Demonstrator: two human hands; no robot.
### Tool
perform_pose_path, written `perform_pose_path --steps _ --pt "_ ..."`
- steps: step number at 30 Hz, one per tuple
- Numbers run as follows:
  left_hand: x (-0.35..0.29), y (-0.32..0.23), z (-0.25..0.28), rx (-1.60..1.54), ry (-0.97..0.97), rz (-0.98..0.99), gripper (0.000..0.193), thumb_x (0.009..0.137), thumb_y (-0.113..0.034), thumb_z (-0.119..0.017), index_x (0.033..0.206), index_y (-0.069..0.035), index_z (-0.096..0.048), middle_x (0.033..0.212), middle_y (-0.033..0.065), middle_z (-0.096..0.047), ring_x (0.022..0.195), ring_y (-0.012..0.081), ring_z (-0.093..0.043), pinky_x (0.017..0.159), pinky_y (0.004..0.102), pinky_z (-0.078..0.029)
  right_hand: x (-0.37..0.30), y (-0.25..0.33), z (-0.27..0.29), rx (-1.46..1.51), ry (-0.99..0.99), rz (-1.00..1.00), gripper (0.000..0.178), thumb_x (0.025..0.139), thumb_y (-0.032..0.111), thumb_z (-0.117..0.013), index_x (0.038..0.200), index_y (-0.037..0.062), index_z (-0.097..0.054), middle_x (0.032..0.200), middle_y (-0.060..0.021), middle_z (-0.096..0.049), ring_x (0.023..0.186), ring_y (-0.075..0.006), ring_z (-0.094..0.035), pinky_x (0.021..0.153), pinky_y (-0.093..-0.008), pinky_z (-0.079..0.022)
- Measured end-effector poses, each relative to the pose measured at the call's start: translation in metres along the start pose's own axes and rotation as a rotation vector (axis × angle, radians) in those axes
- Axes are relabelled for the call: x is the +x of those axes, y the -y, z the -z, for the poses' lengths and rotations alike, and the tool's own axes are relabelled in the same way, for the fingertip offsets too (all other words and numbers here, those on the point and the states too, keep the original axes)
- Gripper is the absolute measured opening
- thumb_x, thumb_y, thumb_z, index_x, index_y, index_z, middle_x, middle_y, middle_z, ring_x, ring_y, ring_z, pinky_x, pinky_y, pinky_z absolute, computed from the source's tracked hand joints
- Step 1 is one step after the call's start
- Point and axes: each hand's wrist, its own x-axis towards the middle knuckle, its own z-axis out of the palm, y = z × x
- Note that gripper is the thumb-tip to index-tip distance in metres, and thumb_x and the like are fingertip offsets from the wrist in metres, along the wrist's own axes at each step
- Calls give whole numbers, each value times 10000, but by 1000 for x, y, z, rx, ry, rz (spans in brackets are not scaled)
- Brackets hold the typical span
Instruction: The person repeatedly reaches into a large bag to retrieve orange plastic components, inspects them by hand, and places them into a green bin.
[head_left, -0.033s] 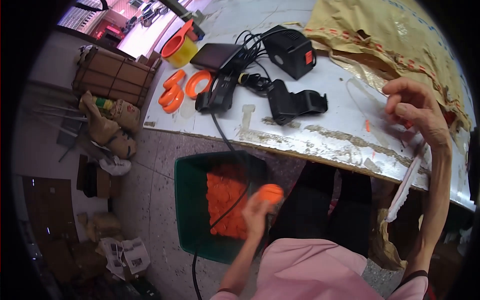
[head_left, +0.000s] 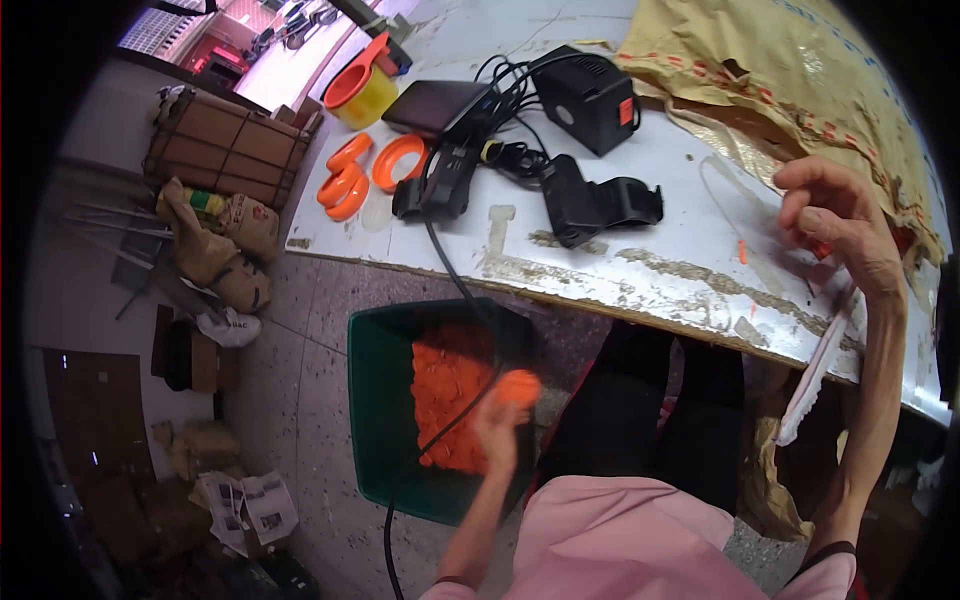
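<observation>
A person's left hand [head_left: 497, 420] lifts one round orange part [head_left: 519, 386], fingers closed around it, just above a green bin [head_left: 385, 420] heaped with orange pieces. The right hand [head_left: 835, 225], raised over the table [head_left: 650, 270], pinches a small orange piece, fingers nearly shut. The step looks like picking; next, carrying the part up to the table. Beyond the fingers lie three orange rings [head_left: 352, 180].

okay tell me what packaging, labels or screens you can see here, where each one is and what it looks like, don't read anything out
Large crumpled tan paper sack: far right of the white table, with a red-dashed seam.
Brown cardboard box: on the floor left of the table, strapped.
Dark flat tablet-like device: table's far side, beside the yellow cup; screen dark.
Small red label: on the black boxy device.
</observation>
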Motion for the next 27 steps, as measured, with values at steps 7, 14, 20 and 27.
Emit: perform_pose_path --steps 7,14,20,27 --pt "32 147 133 59 -602 598 310 846 -32 -570 1149 -3 -513 800 99 -607 583 187 -603 501 277 -518 2 -14 6 -34 -58 -27 404 791 234 -720 1122 40 -594 808 -20 -627 707 -88 -576 628 -204 -451" --pt "39 203 135 -6 -466 805 344 785 -15 -584 1125 -8 -528 788 78 -596 564 186 -571 468 317 -479 5 -18 16 -8 -94 -37 426 821 203 -690 1175 19 -541 850 2 -595 739 -67 -546 635 -173 -426" --pt "54 234 141 179 -243 376 494 763 49 -500 1255 7 -473 641 17 -514 450 109 -465 358 251 -321 12 1 -9 -65 -248 -26 276 850 93 -600 1104 -11 -582 828 -42 -612 685 -80 -557 569 -189 -456" --pt "14 72 51 125 1 -71 318 852 47 -536 1170 27 -545 907 90 -634 730 129 -600 639 245 -510 28 -26 6 -768 -418 485 208 778 -6 -612 983 -33 -629 847 -116 -629 695 -221 -591 633 -293 -466"
